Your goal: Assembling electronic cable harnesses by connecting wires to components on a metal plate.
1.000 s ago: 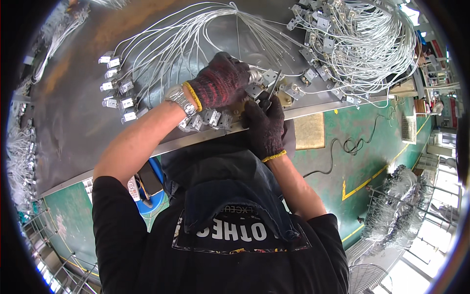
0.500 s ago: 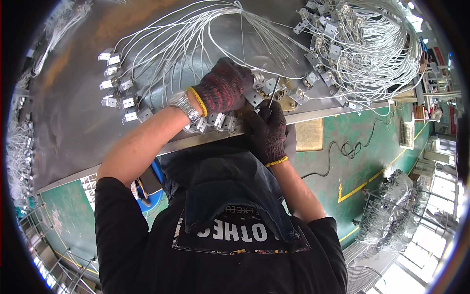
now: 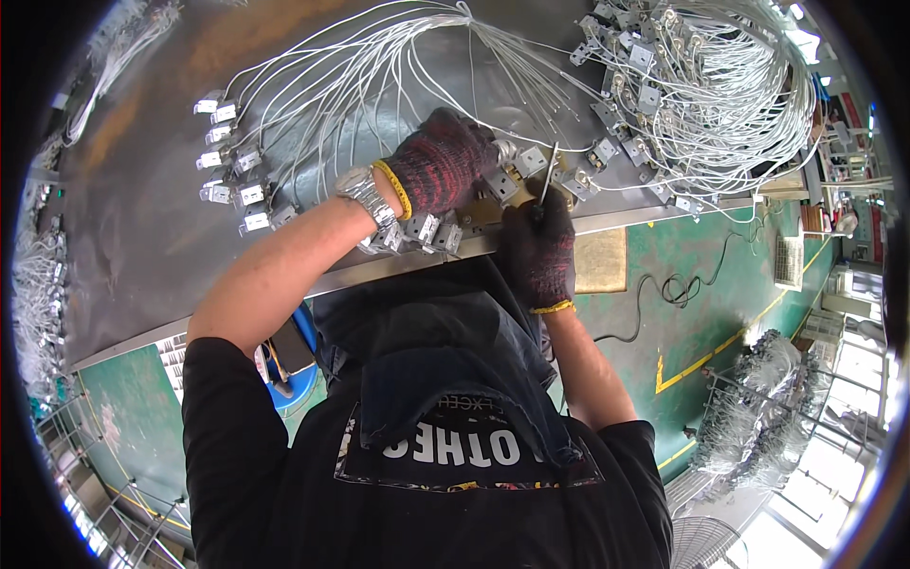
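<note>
My left hand [image 3: 444, 163], in a dark red-and-black knit glove, is closed at a small wired metal bracket [image 3: 501, 184] on the bench; its fingertips are partly hidden. Beneath the bracket a brass-coloured plate [image 3: 485, 211] shows. In my right hand [image 3: 538, 248], gloved the same way, is a screwdriver [image 3: 549, 173] with a thin metal shaft pointing up and away. The fingers wrap its dark handle, close to the bench edge. Another bracket [image 3: 529, 161] sits just beyond the screwdriver shaft. Several bracket pieces [image 3: 423, 229] lie below my left wrist.
White wires [image 3: 379, 45] fan across the metal bench [image 3: 142, 256] to bracket pieces [image 3: 248, 194] on the left. A large heap of wired brackets [image 3: 730, 104] fills the right end. Below the bench edge, a black cable [image 3: 675, 289] lies on the green floor.
My right hand has moved right and slightly down with the screwdriver, drawing away from my left hand. The left hand has shifted slightly right and stays by the bracket.
</note>
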`<state>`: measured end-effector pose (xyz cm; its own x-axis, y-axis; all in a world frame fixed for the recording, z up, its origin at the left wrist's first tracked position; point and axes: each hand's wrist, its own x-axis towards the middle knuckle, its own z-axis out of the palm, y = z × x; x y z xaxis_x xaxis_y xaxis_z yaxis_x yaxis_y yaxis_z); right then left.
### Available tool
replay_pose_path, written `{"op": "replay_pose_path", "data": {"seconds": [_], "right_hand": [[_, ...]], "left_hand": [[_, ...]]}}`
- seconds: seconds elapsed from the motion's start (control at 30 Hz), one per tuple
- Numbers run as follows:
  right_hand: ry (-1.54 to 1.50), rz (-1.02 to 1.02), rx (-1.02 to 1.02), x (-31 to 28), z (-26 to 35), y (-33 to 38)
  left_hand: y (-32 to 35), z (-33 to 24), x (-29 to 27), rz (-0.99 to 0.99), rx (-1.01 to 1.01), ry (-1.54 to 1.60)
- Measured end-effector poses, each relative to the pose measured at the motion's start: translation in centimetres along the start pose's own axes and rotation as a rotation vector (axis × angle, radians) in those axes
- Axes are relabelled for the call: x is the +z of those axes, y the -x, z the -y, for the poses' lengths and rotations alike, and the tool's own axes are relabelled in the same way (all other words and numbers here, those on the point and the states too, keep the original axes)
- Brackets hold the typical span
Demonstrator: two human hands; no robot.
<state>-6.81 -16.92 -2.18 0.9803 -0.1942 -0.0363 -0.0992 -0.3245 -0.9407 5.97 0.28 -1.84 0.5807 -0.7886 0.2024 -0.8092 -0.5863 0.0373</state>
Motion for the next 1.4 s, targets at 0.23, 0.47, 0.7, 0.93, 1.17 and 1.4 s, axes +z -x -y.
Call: {"op": "replay_pose_path", "data": {"seconds": [0.23, 0.47, 0.7, 0.93, 1.17, 1.4], "right_hand": [[-0.114, -0.03, 0.036, 0.6, -2.0, -0.8], [-0.376, 0.057, 0.228, 0.5, 0.3, -0.8], [-0.3, -0.024, 0.154, 0.5, 0.1, 0.0], [-0.138, -0.083, 0.026, -0.9, -0.5, -0.7], [-0.194, -0.172, 0.162, -3.3, -0.6, -2.4], [-0.118, -0.241, 0.06, -2.5, -1.9, -2.0]], "left_hand": [[-1.0, -0.8, -2.0, 0.205, -0.071, 0.05], [-2.1, 0.3, -2.9, 0.35, -0.06, 0.126], [-2.7, 1.3, -1.9, 0.417, -0.223, 0.6], [-3.1, -0.8, -3.5, 0.216, -0.32, 0.588], [-1.8, 0.6, -2.3, -0.13, -0.226, 0.957], [1.5, 0.8, -2.4, 0.222, -0.252, 0.632]]}}
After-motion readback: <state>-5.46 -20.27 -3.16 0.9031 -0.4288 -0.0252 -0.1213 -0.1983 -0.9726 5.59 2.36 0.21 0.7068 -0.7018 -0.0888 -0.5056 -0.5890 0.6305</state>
